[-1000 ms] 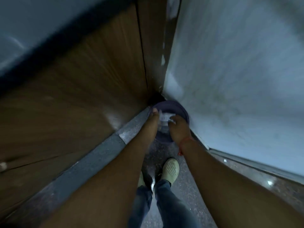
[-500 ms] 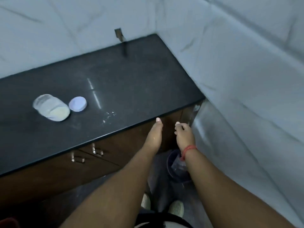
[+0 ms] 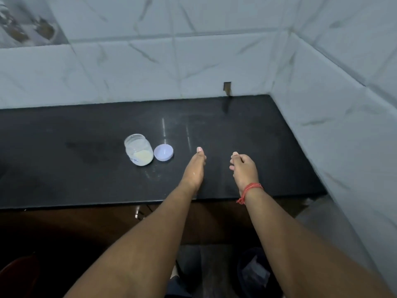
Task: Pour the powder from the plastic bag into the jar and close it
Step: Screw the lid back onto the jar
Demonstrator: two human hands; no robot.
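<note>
A clear jar [image 3: 138, 150] with pale powder at its bottom stands uncapped on the black countertop [image 3: 247, 134]. Its white lid [image 3: 163, 152] lies flat just right of it, touching or nearly touching. My left hand [image 3: 195, 166] hovers over the counter right of the lid, fingers stretched out and empty. My right hand [image 3: 244, 168] is further right, fingers loosely curled, nothing in it; a red thread circles its wrist. A crumpled plastic bag [image 3: 255, 274] shows inside the dark bin on the floor.
The dark bin [image 3: 242, 265] stands on the floor at the counter's right end, by the tiled wall [image 3: 333, 104]. Tiled walls close the counter at the back and right. Brown cabinet fronts [image 3: 86, 222] with a metal handle lie below the counter edge.
One second ago both hands were down at the bin with the plastic bag. They have let it go and risen over the counter; my view has lifted and the jar now sits near centre.
</note>
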